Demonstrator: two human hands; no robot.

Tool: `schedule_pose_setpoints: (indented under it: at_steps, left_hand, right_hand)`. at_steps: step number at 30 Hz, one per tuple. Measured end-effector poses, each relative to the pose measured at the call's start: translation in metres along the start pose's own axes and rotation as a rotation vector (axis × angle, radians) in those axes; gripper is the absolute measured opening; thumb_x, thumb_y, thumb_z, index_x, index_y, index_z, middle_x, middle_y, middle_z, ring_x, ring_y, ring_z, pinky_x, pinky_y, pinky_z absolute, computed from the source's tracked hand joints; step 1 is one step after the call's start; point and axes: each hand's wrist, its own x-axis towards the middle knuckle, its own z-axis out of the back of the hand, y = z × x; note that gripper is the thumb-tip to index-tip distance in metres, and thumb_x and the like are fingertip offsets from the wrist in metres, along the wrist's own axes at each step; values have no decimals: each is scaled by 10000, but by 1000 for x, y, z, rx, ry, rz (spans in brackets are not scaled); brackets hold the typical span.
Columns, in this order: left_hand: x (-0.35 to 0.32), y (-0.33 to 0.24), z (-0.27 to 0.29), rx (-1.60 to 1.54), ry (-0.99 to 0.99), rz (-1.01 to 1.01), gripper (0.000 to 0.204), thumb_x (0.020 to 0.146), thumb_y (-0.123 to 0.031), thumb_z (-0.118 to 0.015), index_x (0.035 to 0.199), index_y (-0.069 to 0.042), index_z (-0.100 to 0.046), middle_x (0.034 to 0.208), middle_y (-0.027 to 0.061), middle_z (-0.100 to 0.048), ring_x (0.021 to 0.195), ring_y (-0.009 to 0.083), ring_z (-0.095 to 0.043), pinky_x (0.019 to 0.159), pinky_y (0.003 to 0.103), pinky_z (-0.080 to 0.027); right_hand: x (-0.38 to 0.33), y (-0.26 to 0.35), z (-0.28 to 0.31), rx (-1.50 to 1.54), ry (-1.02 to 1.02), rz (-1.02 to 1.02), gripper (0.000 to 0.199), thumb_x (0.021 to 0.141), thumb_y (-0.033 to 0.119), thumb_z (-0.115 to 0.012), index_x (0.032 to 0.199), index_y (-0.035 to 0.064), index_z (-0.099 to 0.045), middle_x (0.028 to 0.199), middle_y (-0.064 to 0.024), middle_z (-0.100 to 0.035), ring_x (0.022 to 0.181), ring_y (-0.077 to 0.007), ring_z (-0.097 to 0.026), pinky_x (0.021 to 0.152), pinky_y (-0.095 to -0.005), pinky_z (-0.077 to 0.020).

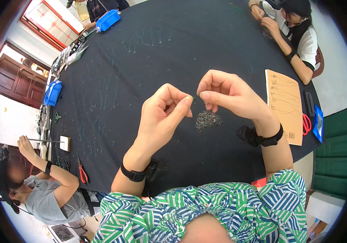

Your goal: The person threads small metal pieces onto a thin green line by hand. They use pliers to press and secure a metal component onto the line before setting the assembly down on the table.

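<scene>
While a dark cloth-covered table fills most of the scene, a small heap of hook-like metal pieces lies on it, just below the working fingertips in view. Well to the left of the heap, a co-worker in a gray shirt sits at the edge; to its right lies a tan sheet bearing dark looped strands. Raised above the cloth at the heap's far side are the wearer's two bare hands. The left hand, left of the heap, has thumb and forefinger pressed together in a fine pinch; the right hand, to the heap's right and beyond it, brings thumb and forefinger almost together, its other fingers curled, though whether anything sits between them cannot be told. Red-handled pliers rest far to the heap's left, as do thin pale strands, likely limp and quick to snarl. Each metal piece looks very light and stiff, probably slick, and apt to catch on its neighbors (a curved tip, if sharp, could prick), so a fingertip hold on the straighter part would seem safest. Smallest of all, a greenish sliver shows at the left fingertips, just beyond the heap, too fine to identify and best held lightly near its end.
</scene>
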Motion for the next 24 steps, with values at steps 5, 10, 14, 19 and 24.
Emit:
schedule_pose_setpoints:
  at_steps: [5,10,14,19,24]
  left_hand:
    - [-1,-3,-1,9,5,39,81,990,-100,-613,965,-27,-591,815,13,-645,726,43,-593,657,179,-460]
    - [1,-1,-5,-84,-33,-4,83,981,-89,-620,952,-19,-589,798,20,-647,709,33,-586,622,171,-436]
    - [2,2,-1,-103,-81,-53,76,969,-68,-629,951,-6,-589,794,32,-657,722,31,-607,615,160,-446]
    - [4,0,-3,-53,-123,-97,56,976,-63,-618,957,-20,-587,807,19,-633,728,48,-596,657,180,-453]
    - [3,-4,-2,60,-180,-108,49,965,-41,-628,945,-19,-589,802,16,-632,712,39,-593,639,160,-440]
  right_hand:
    - [3,-7,-4,-5,-78,72,172,964,197,-653,958,29,-617,829,15,-614,736,-48,-553,646,-208,-462]
    - [7,-21,-18,100,-89,37,162,964,192,-650,952,35,-613,830,24,-616,733,-42,-549,647,-207,-456]
    - [8,-30,-31,179,-106,29,142,960,180,-644,934,45,-608,821,27,-615,720,-36,-545,632,-206,-450]
    - [7,-34,-36,161,-176,83,129,930,143,-671,870,54,-600,748,39,-600,649,-16,-525,571,-197,-418]
    - [3,-24,-39,-28,-274,179,126,916,128,-681,845,48,-615,641,63,-552,554,-5,-473,510,-201,-365]
